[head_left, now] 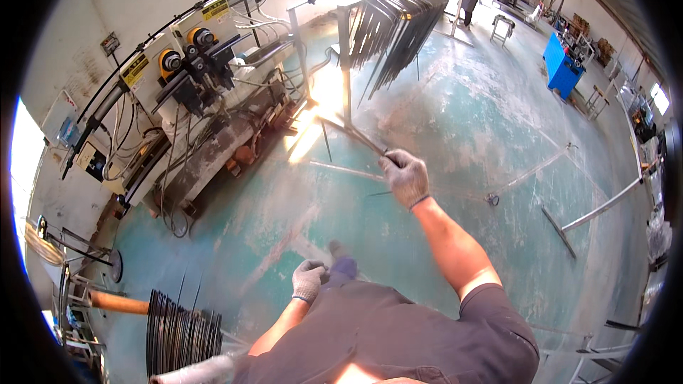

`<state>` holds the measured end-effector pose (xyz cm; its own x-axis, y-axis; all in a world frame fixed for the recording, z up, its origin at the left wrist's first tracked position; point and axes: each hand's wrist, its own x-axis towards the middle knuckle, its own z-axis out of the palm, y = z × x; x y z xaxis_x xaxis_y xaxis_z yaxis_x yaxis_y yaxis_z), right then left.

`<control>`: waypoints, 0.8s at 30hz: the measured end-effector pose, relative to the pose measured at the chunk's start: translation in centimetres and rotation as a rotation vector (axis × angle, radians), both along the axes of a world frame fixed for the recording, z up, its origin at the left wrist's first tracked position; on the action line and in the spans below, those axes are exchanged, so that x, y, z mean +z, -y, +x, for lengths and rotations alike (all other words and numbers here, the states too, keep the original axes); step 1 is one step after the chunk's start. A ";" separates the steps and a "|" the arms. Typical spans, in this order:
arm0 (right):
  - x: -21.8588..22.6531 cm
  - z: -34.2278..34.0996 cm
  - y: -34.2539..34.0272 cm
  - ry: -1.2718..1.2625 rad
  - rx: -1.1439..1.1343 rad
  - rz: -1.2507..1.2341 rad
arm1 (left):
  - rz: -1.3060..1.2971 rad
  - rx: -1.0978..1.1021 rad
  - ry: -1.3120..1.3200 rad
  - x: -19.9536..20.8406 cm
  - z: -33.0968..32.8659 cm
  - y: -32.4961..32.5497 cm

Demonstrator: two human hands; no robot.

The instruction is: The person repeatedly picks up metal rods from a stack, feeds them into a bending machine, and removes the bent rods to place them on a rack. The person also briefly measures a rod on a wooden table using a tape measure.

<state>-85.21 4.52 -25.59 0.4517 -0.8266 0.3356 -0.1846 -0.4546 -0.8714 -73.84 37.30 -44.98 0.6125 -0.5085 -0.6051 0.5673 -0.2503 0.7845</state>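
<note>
1. Head view: our right hand (pixel 405 178), in a grey glove, is stretched out forward, with its fingers clamped round one end of a thin bent metal rod (pixel 352 135).
2. The rod runs up and left from the fist toward the rack of hanging rods (pixel 395 25). It sits in the air above the green floor (pixel 455 121), and its far end is lost in glare.
3. Our left hand (pixel 308 281), also gloved, hangs low by the hip. Its fingers are curled loosely and hold nothing we can see.
4. Handling, as we judge it: the rod is light, stiff steel that whips when held at the end, so a grip nearer the middle gives better control.
5. A wire-bending machine (pixel 192 64) stands to the left, and a bundle of dark rods (pixel 178 334) lies at lower left.
</note>
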 end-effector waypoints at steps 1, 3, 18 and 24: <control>0.2 2.4 3.2 0.012 -0.017 -0.045 | -0.016 -0.022 0.027 -0.2 2.1 2.4; 0.9 7.3 9.4 0.032 -0.059 -0.031 | -0.041 -0.074 0.080 -0.4 6.5 7.4; 9.3 38.4 52.4 -0.090 -0.198 -0.188 | 0.027 0.319 0.135 -1.3 32.3 28.6; 5.6 44.5 68.5 -0.096 -0.343 -0.149 | 0.143 0.540 -0.071 -4.1 37.0 34.4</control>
<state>-40.69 -64.02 -20.02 0.1923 -0.8807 0.4329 -0.4258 -0.4723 -0.7718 -36.87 2.87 -49.06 0.7186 -0.0443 -0.6940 0.6943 -0.0107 0.7196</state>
